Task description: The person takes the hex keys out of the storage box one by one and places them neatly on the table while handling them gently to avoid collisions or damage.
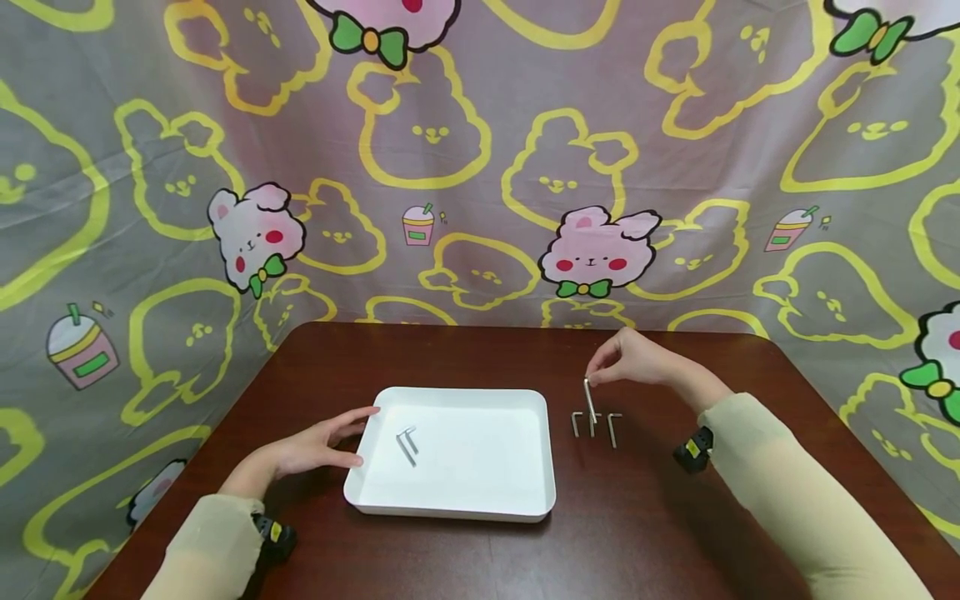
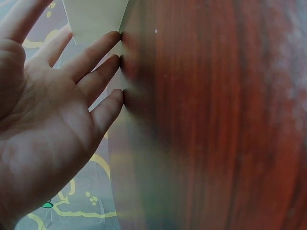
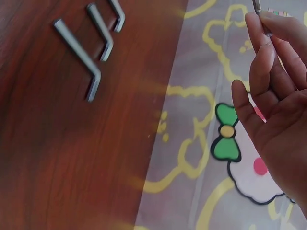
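Note:
My right hand pinches a silver hex key between thumb and fingertips, holding it by its upper end above the table. Below it lie three more hex keys in a row: a left one, a middle one partly behind the held key, and a right one. In the right wrist view only a bit of the held hex key shows. Two hex keys lie together in the left part of a white tray. My left hand, fingers extended, rests against the tray's left rim.
The dark reddish-brown table carries the tray at its middle, with the loose keys to the right. A patterned cloth hangs behind the table and along its sides. Each wrist wears a black camera.

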Available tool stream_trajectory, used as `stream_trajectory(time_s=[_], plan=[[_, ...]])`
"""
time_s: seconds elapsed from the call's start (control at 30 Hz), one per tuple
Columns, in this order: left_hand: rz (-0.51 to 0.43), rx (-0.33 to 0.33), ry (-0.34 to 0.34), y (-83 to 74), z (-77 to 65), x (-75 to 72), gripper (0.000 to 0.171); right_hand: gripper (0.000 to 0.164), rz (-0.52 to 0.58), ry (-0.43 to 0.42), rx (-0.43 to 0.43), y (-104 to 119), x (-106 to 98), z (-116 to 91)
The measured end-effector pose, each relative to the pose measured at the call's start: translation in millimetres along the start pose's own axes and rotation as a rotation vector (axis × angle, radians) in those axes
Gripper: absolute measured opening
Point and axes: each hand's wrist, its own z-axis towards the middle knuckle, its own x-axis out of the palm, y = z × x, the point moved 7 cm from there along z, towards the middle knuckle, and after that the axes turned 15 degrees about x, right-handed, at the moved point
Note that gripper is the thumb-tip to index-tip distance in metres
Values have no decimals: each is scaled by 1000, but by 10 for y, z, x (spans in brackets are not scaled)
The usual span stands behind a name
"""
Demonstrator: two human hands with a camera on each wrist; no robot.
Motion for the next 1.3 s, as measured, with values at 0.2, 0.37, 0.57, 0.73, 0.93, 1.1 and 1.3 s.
stream_trajectory(time_s=[0.2,0.37,0.57,0.73,0.93,1.1,1.3], plan=[[1,3,1,-4,3,1,83,8,29,-3,45,-211,-49,-109],[7,3,3,-4,-2,7,83,10,40,-9,85,-386,-69,-163],[-1,-9,-6,-3,-7,16,83,10,39,-19,116,-565,-88,-223],[8,0,0,-4,-7,7,83,11,38,-27,127,-693,-115,-260],[16,15,8,-9,-4,-2,82,8,58,-19,142,-831,-98,-251],[20,21,15,-1,-1,-1,82,7,55,-22,135,-895,-48,-237],[21,27,17,3,-2,-8,82,7,48,-11,155,-963,-2,-234]])
